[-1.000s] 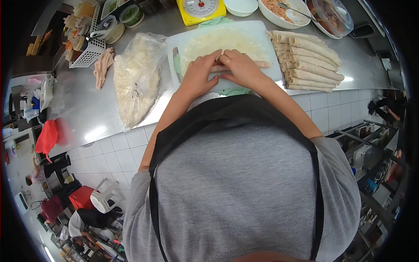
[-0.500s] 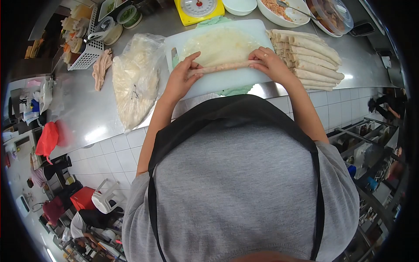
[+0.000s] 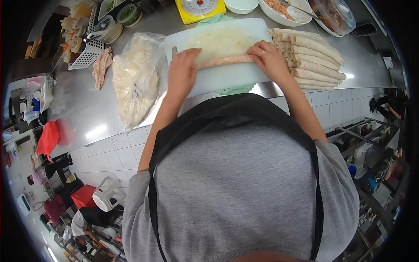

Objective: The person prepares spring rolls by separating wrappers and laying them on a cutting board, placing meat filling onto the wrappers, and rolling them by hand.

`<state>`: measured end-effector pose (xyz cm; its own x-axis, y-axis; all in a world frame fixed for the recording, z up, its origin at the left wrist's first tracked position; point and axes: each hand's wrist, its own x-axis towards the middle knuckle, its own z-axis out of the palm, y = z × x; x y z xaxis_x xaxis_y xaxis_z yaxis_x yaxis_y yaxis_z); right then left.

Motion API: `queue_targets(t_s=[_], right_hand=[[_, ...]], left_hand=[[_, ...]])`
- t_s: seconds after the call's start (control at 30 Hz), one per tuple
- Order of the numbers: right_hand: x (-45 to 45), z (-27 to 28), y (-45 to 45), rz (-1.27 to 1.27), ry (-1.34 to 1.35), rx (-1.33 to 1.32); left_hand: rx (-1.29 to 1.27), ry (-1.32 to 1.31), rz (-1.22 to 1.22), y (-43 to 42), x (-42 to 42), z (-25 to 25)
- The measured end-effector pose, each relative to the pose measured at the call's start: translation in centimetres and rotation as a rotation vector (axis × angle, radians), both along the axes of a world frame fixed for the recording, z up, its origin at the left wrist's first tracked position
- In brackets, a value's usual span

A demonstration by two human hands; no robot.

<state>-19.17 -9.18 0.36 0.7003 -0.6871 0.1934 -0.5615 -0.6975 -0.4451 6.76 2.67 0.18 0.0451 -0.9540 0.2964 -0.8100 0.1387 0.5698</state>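
Note:
A long thin filled roll [image 3: 224,61] lies across the white cutting board [image 3: 214,82], with orange-flecked filling showing through its skin. Beyond it, the rest of the translucent wrapper sheet [image 3: 222,38] spreads flat on the board. My left hand [image 3: 183,72] is closed over the roll's left end, its back facing up and its fingertips partly hidden. At the right end, my right hand [image 3: 266,59] has its fingers curled onto the roll. Just right of the board is a stack of finished-looking rolls [image 3: 316,59].
A plastic bag of wrappers [image 3: 135,81] lies left of the board, beside a crumpled cloth [image 3: 101,67]. Behind stand a yellow scale [image 3: 192,18], a white bowl [image 3: 241,5], a bowl of filling [image 3: 297,15] with a spoon, and a lidded container [image 3: 334,17]. A white basket [image 3: 89,54] holds bottles.
The roll has turned slightly away from me, taking up some of the sheet. My left hand has turned palm down over its end; my right fingers have shifted forward and left.

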Motion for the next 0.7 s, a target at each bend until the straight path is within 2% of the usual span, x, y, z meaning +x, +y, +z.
queue_targets(t_s=[0.03, 0.07, 0.13, 0.17, 0.53, 0.6, 0.67, 0.7], right_hand=[[0.5, 0.3, 0.5, -0.025, 0.076, -0.052], [1.1, 0.1, 1.0, -0.026, 0.075, -0.052], [2.4, -0.7, 2.1, 0.097, -0.022, -0.091], [2.9, -0.7, 2.6, 0.138, 0.074, 0.012], [2.5, -1.1, 3.2, 0.209, 0.156, -0.032], [2.2, -0.2, 2.9, 0.222, -0.019, -0.005], [0.7, -0.5, 1.7, 0.183, -0.064, -0.040], [-0.1, -0.8, 1.2, 0.147, -0.106, -0.069]], left_hand=[[-0.039, -0.118, -0.081, -0.1, -0.8, 0.2], [-0.039, -0.118, -0.082, -0.2, -1.8, 0.1], [-0.007, -0.287, -0.161, -0.2, -3.7, -0.4], [0.050, -0.274, -0.167, -0.3, -3.9, -1.1], [0.050, -0.267, -0.206, -0.2, -3.1, -1.7], [0.048, -0.241, -0.209, -0.3, -2.4, -1.3], [-0.120, -0.116, -0.242, 0.1, -0.9, -0.9], [-0.118, -0.116, -0.242, 0.5, -0.1, -1.1]])
